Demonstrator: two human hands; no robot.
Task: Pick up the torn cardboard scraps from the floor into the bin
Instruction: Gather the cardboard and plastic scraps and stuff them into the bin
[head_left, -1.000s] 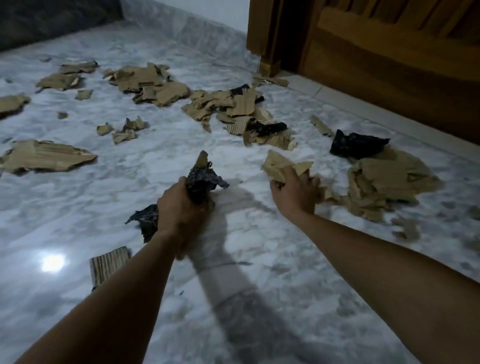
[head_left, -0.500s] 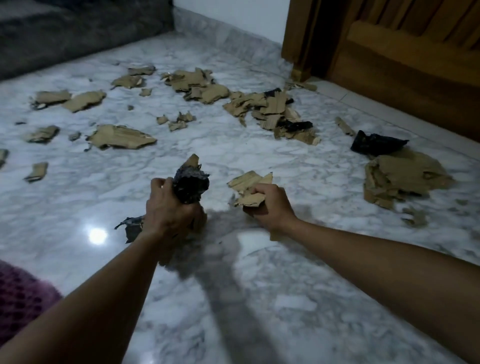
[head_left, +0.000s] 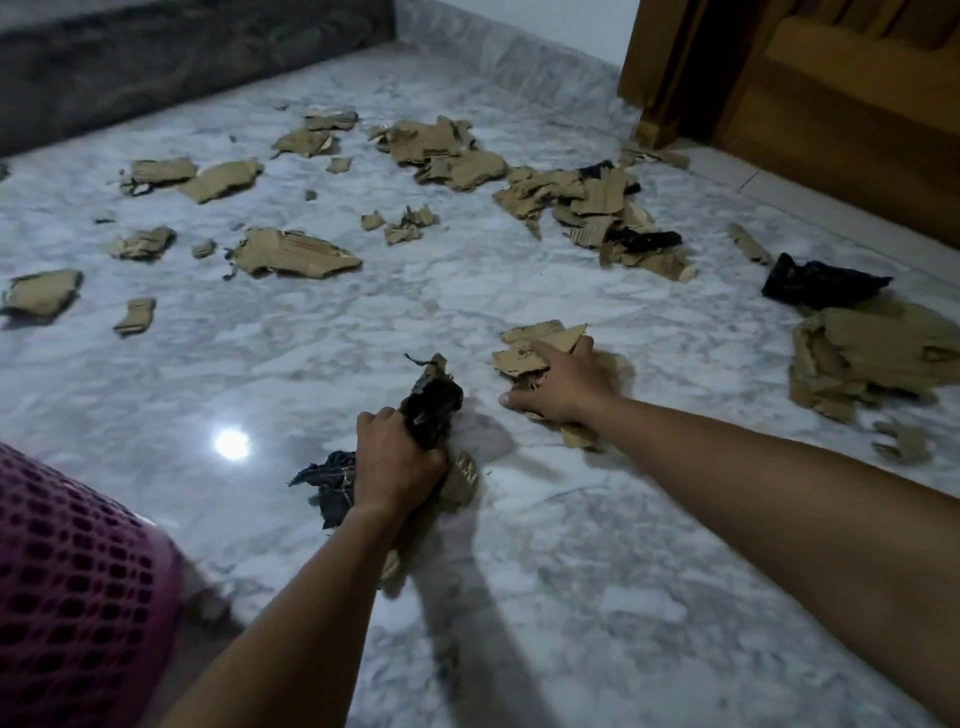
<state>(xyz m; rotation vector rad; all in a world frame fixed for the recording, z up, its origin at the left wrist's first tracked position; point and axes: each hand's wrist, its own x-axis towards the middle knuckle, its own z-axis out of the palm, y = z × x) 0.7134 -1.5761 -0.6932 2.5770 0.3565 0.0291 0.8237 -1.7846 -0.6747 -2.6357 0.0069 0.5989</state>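
Observation:
My left hand (head_left: 396, 464) grips a bundle of black and brown torn scraps (head_left: 432, 410) above the marble floor. To its right, my right hand (head_left: 563, 384) holds a stack of brown cardboard scraps (head_left: 540, 343), fingers curled around them. A pink mesh bin (head_left: 78, 582) stands at the lower left, partly cut off by the frame edge. Several torn cardboard scraps lie scattered on the floor: a large flat piece (head_left: 293, 254), a heap (head_left: 587, 208) near the door, and a pile (head_left: 872, 358) at the right.
A wooden door and frame (head_left: 810, 88) stand at the upper right. A dark grey sofa or rug edge (head_left: 156, 62) runs along the upper left. A black crumpled scrap (head_left: 815, 283) lies near the right pile. A light glare (head_left: 232, 444) reflects off the marble floor.
The view has swung left and the pink bin has come further into the frame at the lower left. Both hands still hold their scraps and have shifted right in the view.

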